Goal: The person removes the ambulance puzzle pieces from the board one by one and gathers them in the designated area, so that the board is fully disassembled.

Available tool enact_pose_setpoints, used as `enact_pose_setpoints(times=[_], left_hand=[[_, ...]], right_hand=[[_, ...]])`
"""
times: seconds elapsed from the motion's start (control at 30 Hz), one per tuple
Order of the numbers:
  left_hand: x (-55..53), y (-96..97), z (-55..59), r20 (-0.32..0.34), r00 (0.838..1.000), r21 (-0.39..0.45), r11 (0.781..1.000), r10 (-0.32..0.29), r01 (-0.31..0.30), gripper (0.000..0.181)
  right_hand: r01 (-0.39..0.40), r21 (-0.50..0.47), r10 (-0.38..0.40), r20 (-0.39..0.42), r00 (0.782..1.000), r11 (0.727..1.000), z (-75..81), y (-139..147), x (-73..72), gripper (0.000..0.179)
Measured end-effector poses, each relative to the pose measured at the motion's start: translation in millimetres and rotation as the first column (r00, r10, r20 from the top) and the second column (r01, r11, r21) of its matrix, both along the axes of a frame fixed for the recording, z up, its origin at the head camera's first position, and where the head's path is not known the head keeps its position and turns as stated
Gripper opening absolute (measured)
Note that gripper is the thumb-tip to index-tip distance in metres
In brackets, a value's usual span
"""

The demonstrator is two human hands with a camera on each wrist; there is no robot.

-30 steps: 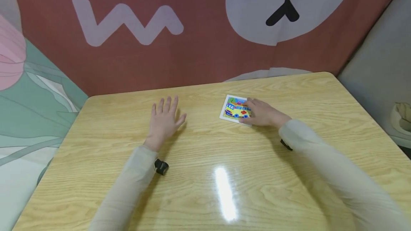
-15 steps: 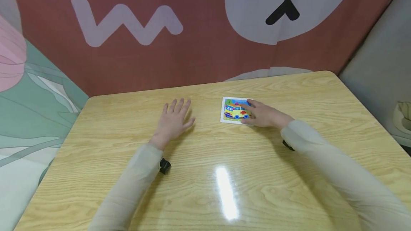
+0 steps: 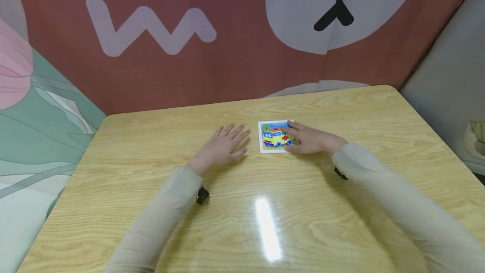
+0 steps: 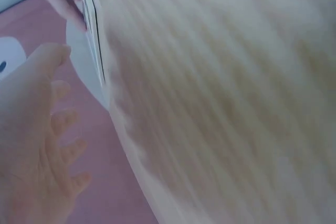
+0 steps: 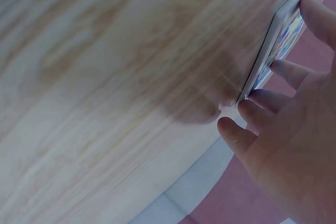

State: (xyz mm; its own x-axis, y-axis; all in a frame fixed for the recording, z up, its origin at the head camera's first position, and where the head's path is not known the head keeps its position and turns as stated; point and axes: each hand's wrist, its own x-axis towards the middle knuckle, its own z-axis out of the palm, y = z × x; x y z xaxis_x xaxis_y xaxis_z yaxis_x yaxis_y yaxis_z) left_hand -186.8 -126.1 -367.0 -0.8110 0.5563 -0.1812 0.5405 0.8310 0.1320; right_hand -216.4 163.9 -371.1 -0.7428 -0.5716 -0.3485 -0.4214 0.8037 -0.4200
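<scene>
A square white-framed picture board (image 3: 273,137) with a cartoon ambulance on it lies flat on the table, right of the middle. My right hand (image 3: 311,140) rests at its right side and covers that edge. In the right wrist view, the right hand's fingers (image 5: 290,72) are spread, some touching the board's face and others at its edge. My left hand (image 3: 221,147) hovers to the left of the board, fingers spread and holding nothing, with a small gap between. The left wrist view shows the board's thin side (image 4: 94,35) beyond the left thumb.
The wooden table (image 3: 227,231) reaches back to a reddish-brown wall hanging (image 3: 235,62) with a cartoon face. A bright light reflection (image 3: 268,231) lies on the near tabletop. A beige object (image 3: 475,138) stands beyond the table's right edge.
My left hand has moved right, close to the board. The board has turned a little to lie squarer and shifted slightly left and nearer, with the right hand staying on it.
</scene>
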Motion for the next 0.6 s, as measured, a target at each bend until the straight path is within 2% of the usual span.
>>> enact_pose_setpoints(times=[0.13, 0.2, 0.27, 0.43, 0.53, 0.6], left_hand=[[3.8, 8.9, -3.8, 0.041, 0.998, -0.023, 0.998, -0.056, 0.057, 0.059], [5.9, 12.4, -5.9, 0.075, 0.995, -0.047, 0.997, -0.064, 0.067, 0.059], [7.7, 15.2, -7.8, 0.107, 0.993, -0.074, 0.995, -0.051, 0.060, 0.062], [10.8, 20.5, -9.7, 0.165, 0.986, -0.094, 0.996, 0.020, -0.005, 0.071], [11.4, 22.1, -9.0, 0.185, 0.982, -0.081, 0.996, 0.037, -0.023, 0.073], [11.6, 22.1, -8.6, 0.194, 0.980, -0.074, 0.997, 0.039, -0.025, 0.074]], right_hand=[[-0.025, -0.010, 0.025, 0.012, 1.000, 1.000, 1.1, -5, 6.5, 0.073], [-0.042, -0.016, 0.042, 0.009, 0.999, 0.999, 1.7, -8, 9.6, 0.073], [-0.056, -0.015, 0.056, 0.010, 0.998, 0.998, 2.4, -12, 12.7, 0.073], [-0.071, 0.012, 0.071, 0.011, 0.997, 0.997, 4.3, -19, 18.4, 0.073], [-0.059, 0.020, 0.059, -0.018, 0.998, 0.998, 4.9, -21, 19.0, 0.071], [-0.049, 0.009, 0.049, -0.068, 0.996, 0.999, 5.5, -24, 17.7, 0.066]])
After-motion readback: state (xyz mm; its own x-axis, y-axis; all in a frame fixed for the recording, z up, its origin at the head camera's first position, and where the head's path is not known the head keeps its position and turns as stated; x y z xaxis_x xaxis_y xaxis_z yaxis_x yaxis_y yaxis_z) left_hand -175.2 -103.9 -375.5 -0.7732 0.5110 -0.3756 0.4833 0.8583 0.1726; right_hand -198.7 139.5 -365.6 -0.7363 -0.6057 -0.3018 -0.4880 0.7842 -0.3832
